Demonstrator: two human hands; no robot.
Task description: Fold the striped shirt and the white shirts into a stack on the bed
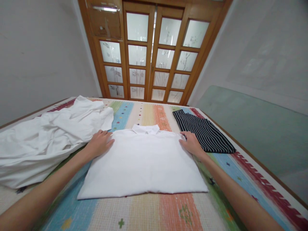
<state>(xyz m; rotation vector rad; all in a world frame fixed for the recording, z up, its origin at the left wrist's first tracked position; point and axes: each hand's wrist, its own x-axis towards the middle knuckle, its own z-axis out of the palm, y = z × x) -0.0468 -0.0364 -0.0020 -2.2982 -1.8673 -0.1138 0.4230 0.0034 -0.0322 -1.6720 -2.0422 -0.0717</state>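
Observation:
A white collared shirt, folded into a broad, flat shape, lies in front of me with its collar pointing away. My left hand is closed at the shirt's upper left corner, thumb and fingers about the edge. At the upper right corner, my right hand pinches the other shoulder edge in the same way. The fabric between the hands looks smooth, and the bottom edge runs nearly straight. The underside of the shirt is hidden.
A loose heap of white cloth lies to the left. On the right is a folded black garment with white stripes. Everything rests on a multicoloured striped cover. Wooden doors with glass panes stand beyond, walls on both sides.

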